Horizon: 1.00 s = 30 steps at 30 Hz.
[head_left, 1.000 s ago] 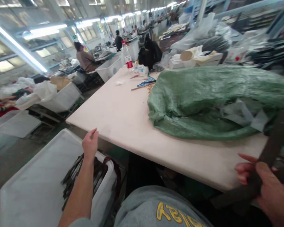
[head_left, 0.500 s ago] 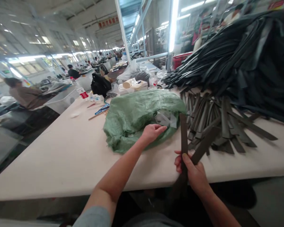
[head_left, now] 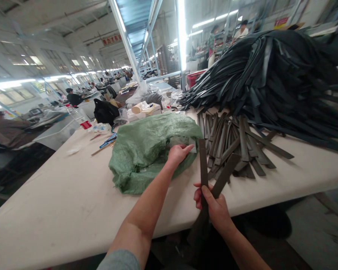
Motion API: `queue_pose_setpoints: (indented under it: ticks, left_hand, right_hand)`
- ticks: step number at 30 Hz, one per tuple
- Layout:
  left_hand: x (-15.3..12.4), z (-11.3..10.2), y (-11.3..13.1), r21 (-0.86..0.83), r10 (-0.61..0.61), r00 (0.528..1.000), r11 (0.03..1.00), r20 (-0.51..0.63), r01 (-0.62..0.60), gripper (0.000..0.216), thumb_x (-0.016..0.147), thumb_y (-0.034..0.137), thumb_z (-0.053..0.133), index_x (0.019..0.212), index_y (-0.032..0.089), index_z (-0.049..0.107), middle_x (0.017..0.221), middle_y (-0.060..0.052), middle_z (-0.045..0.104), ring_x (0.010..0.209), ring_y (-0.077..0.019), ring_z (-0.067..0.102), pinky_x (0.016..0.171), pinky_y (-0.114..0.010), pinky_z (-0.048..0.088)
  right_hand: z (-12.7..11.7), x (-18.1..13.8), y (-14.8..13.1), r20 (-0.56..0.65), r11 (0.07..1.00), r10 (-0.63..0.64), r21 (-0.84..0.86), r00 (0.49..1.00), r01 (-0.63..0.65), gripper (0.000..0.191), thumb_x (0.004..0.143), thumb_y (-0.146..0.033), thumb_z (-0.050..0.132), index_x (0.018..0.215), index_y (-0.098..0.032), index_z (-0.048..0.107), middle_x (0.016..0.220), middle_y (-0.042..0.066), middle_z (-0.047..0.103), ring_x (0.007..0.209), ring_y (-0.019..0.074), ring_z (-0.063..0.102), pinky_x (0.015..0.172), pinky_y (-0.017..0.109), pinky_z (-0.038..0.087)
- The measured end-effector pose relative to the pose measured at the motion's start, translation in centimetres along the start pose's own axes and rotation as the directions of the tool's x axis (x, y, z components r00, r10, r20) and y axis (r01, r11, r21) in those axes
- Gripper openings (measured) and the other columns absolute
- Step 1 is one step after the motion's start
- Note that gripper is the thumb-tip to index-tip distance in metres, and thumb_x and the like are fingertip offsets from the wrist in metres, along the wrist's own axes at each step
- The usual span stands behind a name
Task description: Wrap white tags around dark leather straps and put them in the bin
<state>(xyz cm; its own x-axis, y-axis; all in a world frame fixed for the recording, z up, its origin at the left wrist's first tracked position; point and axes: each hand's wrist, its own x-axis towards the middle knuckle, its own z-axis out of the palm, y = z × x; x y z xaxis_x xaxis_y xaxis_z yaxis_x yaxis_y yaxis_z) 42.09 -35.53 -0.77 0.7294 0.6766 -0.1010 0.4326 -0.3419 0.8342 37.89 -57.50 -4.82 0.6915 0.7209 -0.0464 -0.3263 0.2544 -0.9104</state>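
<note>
My left hand (head_left: 179,153) reaches into the opening of a green woven sack (head_left: 152,131). Its fingers are drawn together by the pale grey sheet-like pieces (head_left: 192,144) inside, and whether they grip one is hidden. At the table's front edge, my right hand (head_left: 214,200) is closed round dark grey-brown strips. One strip (head_left: 203,161) stands nearly upright from the grip, and another (head_left: 227,173) slants up to the right. Their lower ends hang below the table edge. Just beyond lies a spread of similar strips (head_left: 243,140).
A large heap of long black strips (head_left: 273,71) covers the right rear of the table (head_left: 73,210). Behind the sack stand a box (head_left: 146,112), a clear bottle (head_left: 166,102) and a black bag (head_left: 105,111). Blue-handled scissors (head_left: 108,141) lie left of the sack.
The view has turned, so the table's contents sit further left. My left hand has moved slightly deeper into the sack opening, over the grey pieces. My right hand keeps its hold on the strips.
</note>
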Motion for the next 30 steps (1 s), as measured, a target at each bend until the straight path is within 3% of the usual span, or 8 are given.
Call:
queue_pose_setpoints:
  ticks: [5,12,14,17,20,24,27,30]
  left_hand:
    - [-0.1,0.5,-0.1,-0.139,-0.019,0.999,0.99,0.046,0.025,0.044,0.072,0.058,0.069,0.065,0.015,0.067,0.05,0.001,0.053,0.047,-0.011,0.047,0.049,-0.024,0.03]
    - [-4.2,-1.3,0.9,-0.383,-0.056,0.981,0.915,0.186,0.124,0.03,0.076,0.042,0.07,0.082,0.013,0.072,0.077,-0.006,0.07,0.057,-0.0089,0.057,0.053,-0.019,0.041]
    - [-6.1,-2.6,1.1,-0.521,-0.069,0.958,0.827,0.277,0.21,0.027,0.076,0.038,0.072,0.086,0.012,0.072,0.084,-0.008,0.071,0.061,-0.0101,0.062,0.054,-0.018,0.045]
    - [-8.8,-4.1,1.0,-0.729,-0.101,0.937,0.603,0.335,0.325,0.021,0.076,0.028,0.075,0.088,0.012,0.07,0.083,-0.007,0.072,0.064,-0.0115,0.066,0.056,-0.019,0.049]
    - [-10.9,-4.7,0.9,-0.839,-0.174,0.943,0.431,0.285,0.333,0.015,0.079,0.025,0.074,0.086,0.014,0.067,0.078,-0.003,0.07,0.063,-0.0113,0.067,0.056,-0.019,0.051]
    - [-12.1,-4.4,1.4,-0.901,-0.278,0.915,0.239,0.293,0.361,0.012,0.084,0.023,0.068,0.08,0.013,0.063,0.073,-0.001,0.068,0.063,-0.0105,0.067,0.058,-0.019,0.053]
    - [-12.3,-3.9,2.3,-0.902,-0.309,0.889,0.166,0.337,0.399,0.014,0.089,0.023,0.063,0.081,0.012,0.063,0.075,-0.002,0.069,0.063,-0.0105,0.068,0.061,-0.02,0.053]
    - [-12.4,-3.5,3.0,-0.899,-0.307,0.885,0.157,0.35,0.41,0.013,0.089,0.024,0.062,0.083,0.013,0.063,0.079,-0.002,0.07,0.065,-0.0112,0.068,0.066,-0.023,0.054]
  right_hand:
    - [-0.2,0.0,0.3,-0.024,0.999,-0.014,0.029,1.0,0.015,0.039,0.089,-0.053,0.062,0.101,-0.016,0.063,0.066,0.001,0.061,0.049,0.0115,0.055,0.045,0.021,0.043]
    - [-0.1,0.0,0.1,-0.041,0.998,0.011,0.069,0.999,-0.008,0.042,0.087,-0.055,0.063,0.1,-0.015,0.063,0.064,0.001,0.061,0.048,0.012,0.054,0.044,0.022,0.042]
    - [0.0,0.1,-0.1,-0.046,0.996,0.021,0.083,0.999,-0.017,0.043,0.087,-0.057,0.062,0.099,-0.015,0.063,0.062,0.0,0.061,0.046,0.0117,0.053,0.042,0.022,0.041]
    - [-0.2,-0.3,-1.0,-0.056,0.999,0.036,0.035,0.998,-0.034,0.046,0.086,-0.06,0.06,0.097,-0.015,0.064,0.059,0.0,0.059,0.042,0.0111,0.05,0.04,0.021,0.038]
    - [-1.4,-1.7,-2.4,-0.005,0.986,0.051,-0.161,0.999,-0.051,0.047,0.088,-0.06,0.057,0.097,-0.015,0.065,0.06,0.001,0.061,0.043,0.0113,0.051,0.041,0.022,0.039]
    - [-3.8,-4.8,-3.8,0.113,0.868,0.08,-0.496,0.99,-0.014,0.047,0.091,-0.059,0.051,0.096,-0.015,0.067,0.062,0.002,0.062,0.048,0.0137,0.056,0.048,0.025,0.045]
    - [-5.0,-6.8,-3.9,0.154,0.778,0.113,-0.628,0.982,0.009,0.048,0.093,-0.058,0.047,0.088,-0.016,0.069,0.063,0.002,0.061,0.05,0.0152,0.058,0.05,0.026,0.047]
    - [-5.2,-7.9,-3.6,0.167,0.74,0.149,-0.673,0.975,0.002,0.048,0.094,-0.057,0.045,0.089,-0.016,0.07,0.063,0.002,0.061,0.05,0.0154,0.058,0.05,0.026,0.047]
